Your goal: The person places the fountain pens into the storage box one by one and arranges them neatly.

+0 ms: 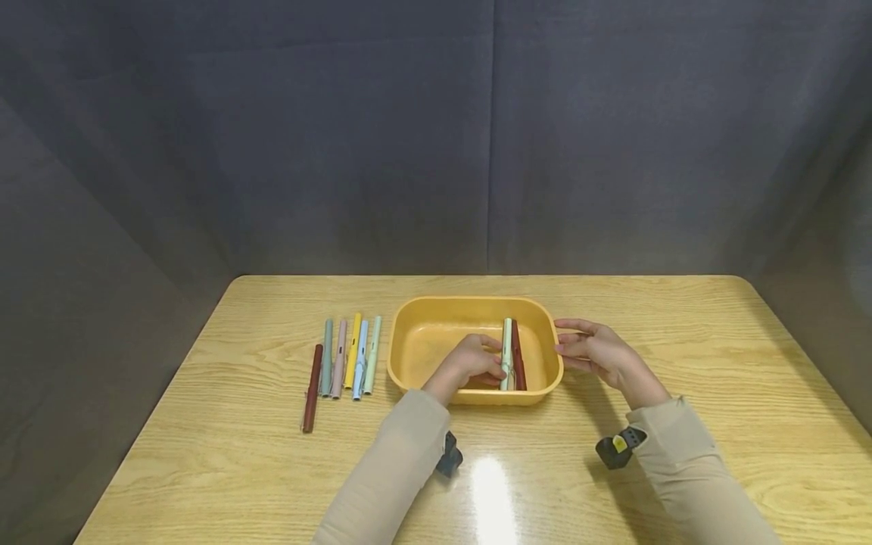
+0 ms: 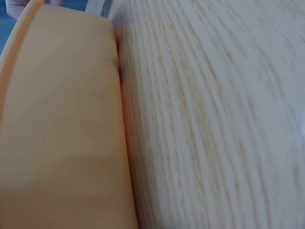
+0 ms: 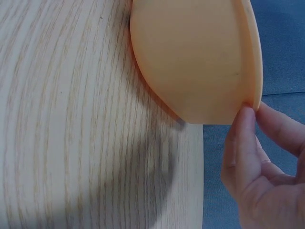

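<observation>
A yellow plastic basin (image 1: pixel 436 303) stands on the table. Inside, near its right wall, lie a pale green pen (image 1: pixel 506 348) and a dark red pen (image 1: pixel 519 356), side by side. My left hand (image 1: pixel 470 359) reaches over the near rim, its curled fingers holding the pale green pen by its lower part; some fingertips are hidden. At the basin's right end my right hand (image 1: pixel 606 352) pinches the rim. In the right wrist view, fingers (image 3: pixel 246 133) lie against the basin's outer wall (image 3: pixel 190 62). The left wrist view shows mostly the basin's outer wall (image 2: pixel 66 105).
Left of the basin several pens lie roughly parallel on the table: a dark red pen (image 1: pixel 312 390), a grey-green pen (image 1: pixel 327 359), a pink pen (image 1: pixel 339 359), a yellow pen (image 1: pixel 353 352), a light blue pen (image 1: pixel 360 359) and a light green pen (image 1: pixel 372 356). A dark curtain (image 1: pixel 341 151) hangs behind.
</observation>
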### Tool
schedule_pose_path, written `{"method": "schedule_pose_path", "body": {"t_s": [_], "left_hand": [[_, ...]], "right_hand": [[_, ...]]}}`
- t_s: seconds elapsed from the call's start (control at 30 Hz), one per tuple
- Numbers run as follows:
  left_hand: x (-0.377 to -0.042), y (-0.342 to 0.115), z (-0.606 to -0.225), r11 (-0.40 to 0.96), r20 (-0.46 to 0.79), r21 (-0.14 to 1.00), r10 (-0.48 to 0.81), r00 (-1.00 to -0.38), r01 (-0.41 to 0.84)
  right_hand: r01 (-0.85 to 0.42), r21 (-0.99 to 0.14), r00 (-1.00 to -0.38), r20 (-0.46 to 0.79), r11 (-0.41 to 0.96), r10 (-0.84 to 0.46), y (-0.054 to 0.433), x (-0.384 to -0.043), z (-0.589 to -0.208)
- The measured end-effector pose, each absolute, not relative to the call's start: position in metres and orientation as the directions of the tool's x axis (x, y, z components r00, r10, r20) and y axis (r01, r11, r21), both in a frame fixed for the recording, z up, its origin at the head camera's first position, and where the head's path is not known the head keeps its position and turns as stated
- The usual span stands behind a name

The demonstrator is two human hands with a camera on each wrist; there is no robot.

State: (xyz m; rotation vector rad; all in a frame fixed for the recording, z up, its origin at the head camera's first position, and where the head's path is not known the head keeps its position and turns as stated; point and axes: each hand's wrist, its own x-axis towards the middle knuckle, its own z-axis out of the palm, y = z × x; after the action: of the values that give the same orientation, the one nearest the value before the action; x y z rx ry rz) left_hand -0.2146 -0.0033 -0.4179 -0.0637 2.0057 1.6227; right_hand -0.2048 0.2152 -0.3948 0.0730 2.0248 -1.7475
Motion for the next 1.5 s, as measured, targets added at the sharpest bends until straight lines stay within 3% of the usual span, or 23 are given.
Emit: {"method": "schedule_pose_path", "body": {"t_s": [0.97, 1.5], "left_hand": [[-0.216, -0.019, -0.416, 0.309, -0.442, 0.885, 0.33, -0.834, -0.347], [-0.216, -0.054, -0.391, 0.249, -0.384, 0.919, 0.383, -0.84, -0.307]], "right_hand": [[0.329, -0.923, -0.891, -0.374, 0.199, -0.259, 0.217, -0.205, -0.392], [0.336, -0.921, -0.891, -0.379, 0.199, -0.25, 0.215, -0.203, -0.393]]}}
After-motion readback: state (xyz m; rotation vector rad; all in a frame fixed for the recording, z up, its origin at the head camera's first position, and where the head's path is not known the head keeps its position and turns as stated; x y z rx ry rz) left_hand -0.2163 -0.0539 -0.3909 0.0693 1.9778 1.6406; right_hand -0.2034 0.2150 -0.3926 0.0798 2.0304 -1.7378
